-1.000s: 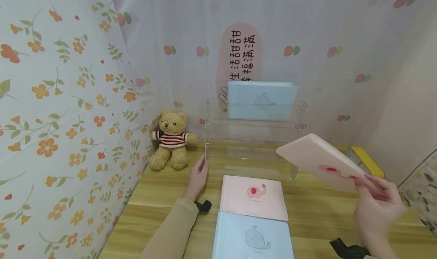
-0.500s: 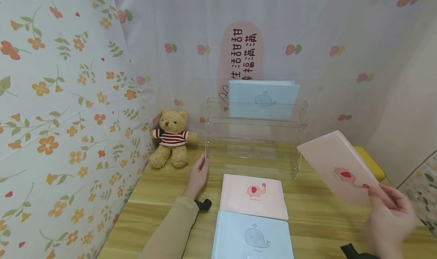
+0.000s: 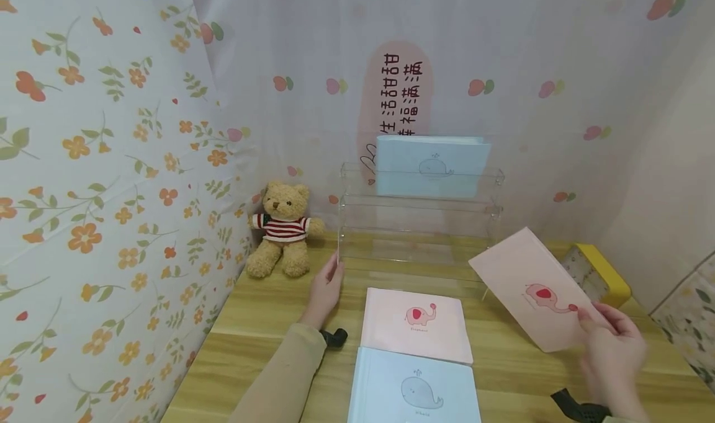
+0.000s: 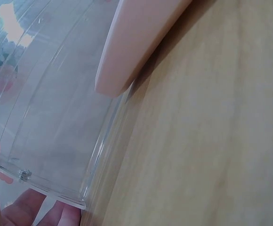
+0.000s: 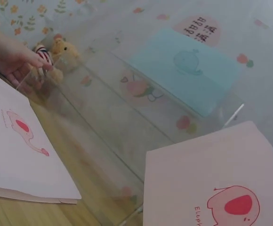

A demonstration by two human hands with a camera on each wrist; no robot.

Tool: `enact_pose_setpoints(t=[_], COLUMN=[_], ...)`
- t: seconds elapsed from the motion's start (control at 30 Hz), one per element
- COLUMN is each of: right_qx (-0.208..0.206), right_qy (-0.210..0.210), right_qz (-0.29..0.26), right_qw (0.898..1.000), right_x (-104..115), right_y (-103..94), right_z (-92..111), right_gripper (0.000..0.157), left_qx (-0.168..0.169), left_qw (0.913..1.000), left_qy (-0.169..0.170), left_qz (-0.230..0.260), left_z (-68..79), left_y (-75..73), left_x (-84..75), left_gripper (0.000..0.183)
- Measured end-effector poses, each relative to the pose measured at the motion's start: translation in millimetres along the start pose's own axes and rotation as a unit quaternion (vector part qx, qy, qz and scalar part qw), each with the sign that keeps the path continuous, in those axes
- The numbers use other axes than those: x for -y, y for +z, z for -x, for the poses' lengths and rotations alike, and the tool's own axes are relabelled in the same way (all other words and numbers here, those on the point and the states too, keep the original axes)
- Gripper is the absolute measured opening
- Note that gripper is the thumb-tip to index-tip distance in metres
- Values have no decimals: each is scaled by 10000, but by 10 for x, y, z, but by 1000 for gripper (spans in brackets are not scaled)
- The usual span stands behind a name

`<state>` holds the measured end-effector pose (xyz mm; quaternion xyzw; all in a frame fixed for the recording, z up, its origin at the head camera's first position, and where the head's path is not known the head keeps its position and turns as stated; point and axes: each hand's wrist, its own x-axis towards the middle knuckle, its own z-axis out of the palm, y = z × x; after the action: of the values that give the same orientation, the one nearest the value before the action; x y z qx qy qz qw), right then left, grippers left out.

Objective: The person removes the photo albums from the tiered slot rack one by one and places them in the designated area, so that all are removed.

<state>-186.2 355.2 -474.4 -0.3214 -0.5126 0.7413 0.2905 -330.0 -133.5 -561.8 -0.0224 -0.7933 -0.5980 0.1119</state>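
My right hand (image 3: pixel 611 351) pinches the corner of a pink elephant album (image 3: pixel 539 296), held tilted above the table to the right of the clear acrylic rack (image 3: pixel 413 209). In the right wrist view this held album (image 5: pixel 212 183) fills the lower right. My left hand (image 3: pixel 325 291) grips the rack's left side panel; the left wrist view shows its fingers (image 4: pixel 26 205) against that panel. A blue whale album (image 3: pixel 432 162) leans upright on the rack's top tier. Before the rack lie another pink elephant album (image 3: pixel 416 342) and, nearer, a blue whale album (image 3: pixel 416 389), partly cut off.
A teddy bear (image 3: pixel 283 231) in a striped top sits left of the rack. Behind the held album, at the right, stands a yellow-framed object (image 3: pixel 606 274). Patterned curtains (image 3: pixel 134 162) border the wooden table (image 3: pixel 262 314) at left and back.
The right hand first carried the pink album rightward, then back left and slightly lower, with its cover now turned more toward the camera. The left hand stays on the rack.
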Motion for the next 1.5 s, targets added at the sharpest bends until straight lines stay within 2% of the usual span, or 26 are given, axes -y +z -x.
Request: enact_pose_setpoints(t=[0.3,0.63,0.87,1.1,1.3,1.37,1.5], right_qx=[-47,-260,-580,-655,-735,-670,-569], right_qy=[161,205,50,-29,-15,-22,22], right_qz=[334,204,-507,-671,-1212,-1124,-456], right_qw=[9993,9992,9970,9956,9899,9914,9973], right_x=[2,-30,-76,-105,-107,-101,-95], right_y=[-63,-188,-297,-295,-362,-359,-308], right_z=[-37,-48,-56,-6,42,30,-19], right_gripper=[29,31,28,31,33,33,35], left_qx=[-39,41,47,42,56,35,41], left_qw=[10000,10000,9999,10000,9999,9999,9999], left_qy=[-13,-31,-6,-45,-117,-111,-88], left_qz=[77,44,108,10,29,51,82], left_z=[-13,24,-2,12,27,21,13], left_y=[-1,33,52,22,42,35,12], left_x=[-25,5,1,14,-6,-13,-18], left_gripper=[53,53,53,52,51,51,53])
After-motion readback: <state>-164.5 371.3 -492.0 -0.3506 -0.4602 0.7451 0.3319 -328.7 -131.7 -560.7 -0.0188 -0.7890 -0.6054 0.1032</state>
